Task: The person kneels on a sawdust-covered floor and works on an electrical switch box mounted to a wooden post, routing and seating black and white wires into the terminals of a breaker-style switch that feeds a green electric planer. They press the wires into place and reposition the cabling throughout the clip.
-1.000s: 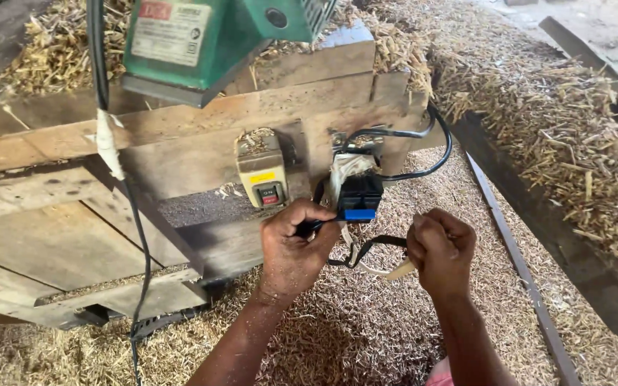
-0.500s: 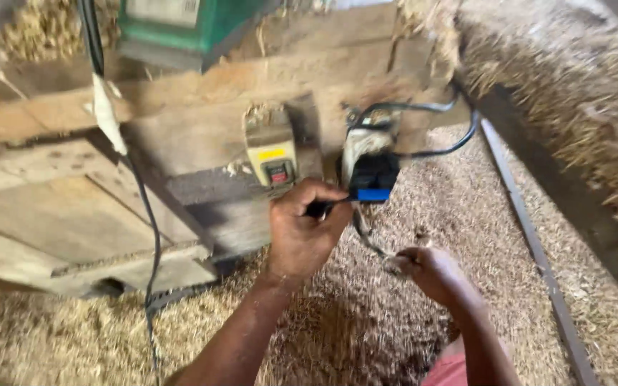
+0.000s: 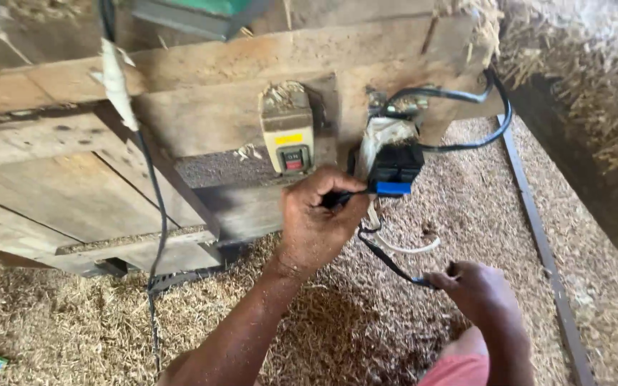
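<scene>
Left hand (image 3: 316,218) was clamped on a black plug at the black-and-blue socket block (image 3: 393,171), frame centre. Right hand (image 3: 477,289), lower right, pinched the black cable (image 3: 388,261) and held it taut. I judged a straight push best, cable kept slack enough not to drag the block. Beige switch box (image 3: 287,132) sat just left on the wooden frame (image 3: 202,114); a loose white wire (image 3: 409,249) and sawdust floor (image 3: 366,336) crowded below.
</scene>
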